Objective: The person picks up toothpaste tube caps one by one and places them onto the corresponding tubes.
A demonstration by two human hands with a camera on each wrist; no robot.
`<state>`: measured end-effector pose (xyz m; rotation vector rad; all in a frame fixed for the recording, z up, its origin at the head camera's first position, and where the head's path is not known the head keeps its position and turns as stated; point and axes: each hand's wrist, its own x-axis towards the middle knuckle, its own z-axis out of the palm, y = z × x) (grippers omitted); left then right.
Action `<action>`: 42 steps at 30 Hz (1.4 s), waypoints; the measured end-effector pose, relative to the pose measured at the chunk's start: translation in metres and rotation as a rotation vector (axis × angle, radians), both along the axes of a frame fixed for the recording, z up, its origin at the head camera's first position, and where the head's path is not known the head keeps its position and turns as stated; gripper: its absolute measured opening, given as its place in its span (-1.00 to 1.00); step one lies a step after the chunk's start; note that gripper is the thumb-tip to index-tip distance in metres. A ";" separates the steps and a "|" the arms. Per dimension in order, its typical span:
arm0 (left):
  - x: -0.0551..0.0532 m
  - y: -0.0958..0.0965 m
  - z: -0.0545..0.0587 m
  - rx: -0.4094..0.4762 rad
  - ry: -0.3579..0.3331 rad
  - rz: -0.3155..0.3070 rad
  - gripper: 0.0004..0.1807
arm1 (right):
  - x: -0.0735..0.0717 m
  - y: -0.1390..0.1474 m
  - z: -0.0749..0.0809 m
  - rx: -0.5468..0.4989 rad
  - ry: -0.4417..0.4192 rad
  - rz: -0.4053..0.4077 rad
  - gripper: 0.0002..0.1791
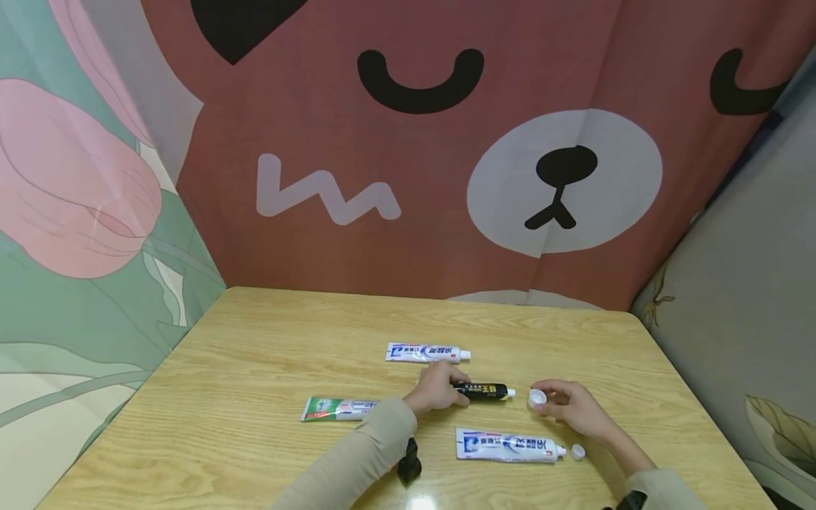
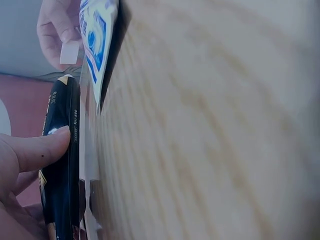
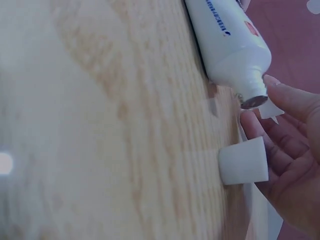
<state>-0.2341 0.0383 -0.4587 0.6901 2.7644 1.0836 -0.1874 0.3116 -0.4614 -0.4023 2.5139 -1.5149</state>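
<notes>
My left hand (image 1: 438, 388) grips a black toothpaste tube (image 1: 486, 392) by its sides, thumb along the top in the left wrist view. The tube's narrow uncapped end points right. Just beyond that end, my right hand (image 1: 579, 407) pinches a white cap (image 1: 537, 399) between thumb and fingers. Nearer me lies a white-and-blue toothpaste tube (image 1: 506, 445) without its cap, its open mouth showing in the right wrist view. A small white cap (image 3: 244, 161) stands on the table beside that mouth. In the right wrist view, the pinched cap is mostly hidden behind the tube's mouth.
Farther back on the wooden table (image 1: 268, 340) lies another white-and-blue tube (image 1: 426, 353). A green-and-white tube (image 1: 338, 409) is at the left, partly covered by my left forearm. A curtain with a bear's face (image 1: 433, 156) hangs behind the table's far edge.
</notes>
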 end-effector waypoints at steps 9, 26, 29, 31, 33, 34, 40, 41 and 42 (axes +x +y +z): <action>0.002 0.001 0.003 0.109 -0.044 -0.038 -0.68 | 0.001 -0.001 0.001 -0.025 0.047 -0.011 -0.49; 0.004 0.002 0.015 0.197 -0.020 -0.085 -0.71 | 0.001 -0.002 0.005 -0.085 0.093 0.020 -0.54; 0.003 0.004 0.015 0.203 -0.019 -0.086 -0.71 | 0.000 -0.004 0.005 -0.108 0.125 0.040 -0.56; 0.003 0.004 0.014 0.205 -0.030 -0.084 -0.70 | 0.000 -0.005 0.005 -0.128 0.139 0.043 -0.59; 0.002 0.005 0.013 0.202 -0.024 -0.088 -0.69 | 0.000 -0.006 0.005 -0.139 0.140 0.038 -0.61; 0.002 0.005 0.013 0.198 -0.022 -0.091 -0.69 | 0.000 -0.007 0.005 -0.145 0.131 0.033 -0.62; 0.005 0.006 0.015 0.175 -0.024 -0.106 -0.69 | 0.001 -0.011 0.007 -0.148 0.084 -0.005 -0.61; 0.005 0.006 0.015 0.173 -0.029 -0.105 -0.68 | 0.001 -0.012 0.008 -0.150 0.086 -0.009 -0.61; 0.006 0.006 0.015 0.171 -0.033 -0.103 -0.68 | 0.001 -0.012 0.008 -0.145 0.092 -0.009 -0.60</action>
